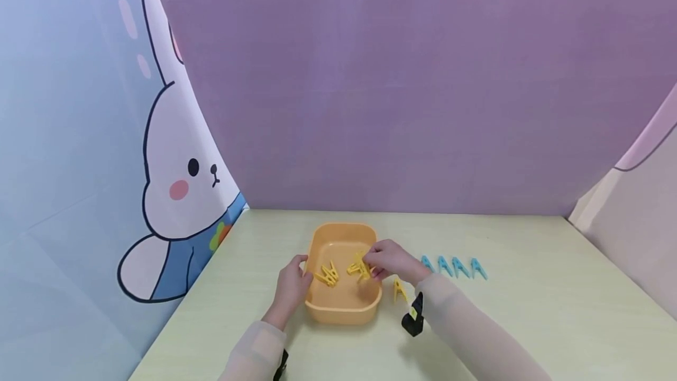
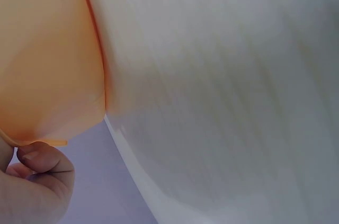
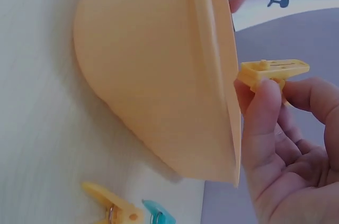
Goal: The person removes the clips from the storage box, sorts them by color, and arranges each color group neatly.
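An orange plastic basin (image 1: 341,315) stands on the table with several yellow clothespins (image 1: 328,276) lying inside. My left hand (image 1: 292,284) grips the basin's left rim; in the left wrist view its curled finger (image 2: 47,163) sits right at the rim. Over the basin's right side, my right hand (image 1: 392,258) pinches a yellow clothespin (image 3: 273,69) between thumb and fingers, seen clearly above the rim in the right wrist view. Just right of the basin, another yellow clothespin (image 1: 399,290) lies on the table below the right wrist.
Several blue clothespins (image 1: 460,267) lie in a row on the pale table (image 1: 529,310), to the right of the basin. A purple backdrop (image 1: 423,104) rises behind the table, and a rabbit-print panel (image 1: 174,193) borders its left side.
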Available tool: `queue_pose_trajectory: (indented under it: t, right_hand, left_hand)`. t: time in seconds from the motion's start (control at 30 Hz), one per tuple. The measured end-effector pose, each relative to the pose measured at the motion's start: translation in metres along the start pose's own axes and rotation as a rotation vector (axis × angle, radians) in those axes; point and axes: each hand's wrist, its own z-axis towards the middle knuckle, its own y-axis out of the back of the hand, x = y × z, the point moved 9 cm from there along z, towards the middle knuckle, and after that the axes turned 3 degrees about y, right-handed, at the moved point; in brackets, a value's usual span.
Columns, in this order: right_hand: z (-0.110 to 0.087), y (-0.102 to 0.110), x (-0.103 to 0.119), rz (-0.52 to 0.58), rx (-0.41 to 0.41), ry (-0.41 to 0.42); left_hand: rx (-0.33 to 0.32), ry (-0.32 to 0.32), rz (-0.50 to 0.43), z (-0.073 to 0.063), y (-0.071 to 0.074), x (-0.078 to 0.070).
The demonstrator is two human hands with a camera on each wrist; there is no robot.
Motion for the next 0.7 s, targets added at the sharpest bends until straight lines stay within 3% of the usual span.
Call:
queue_pose_trajectory:
  t: [0.4,0.7]
  right_hand:
    - [-0.007,0.017,-0.005,0.110,-0.025,-0.010]
    - [-0.015,0.037,-0.023,0.117,-0.062,-0.038]
  left_hand:
    - [0.006,-0.007,0.004,0.000,0.000,-0.001]
    - [0.013,0.002,-0.003,-0.001,0.000,0.000]
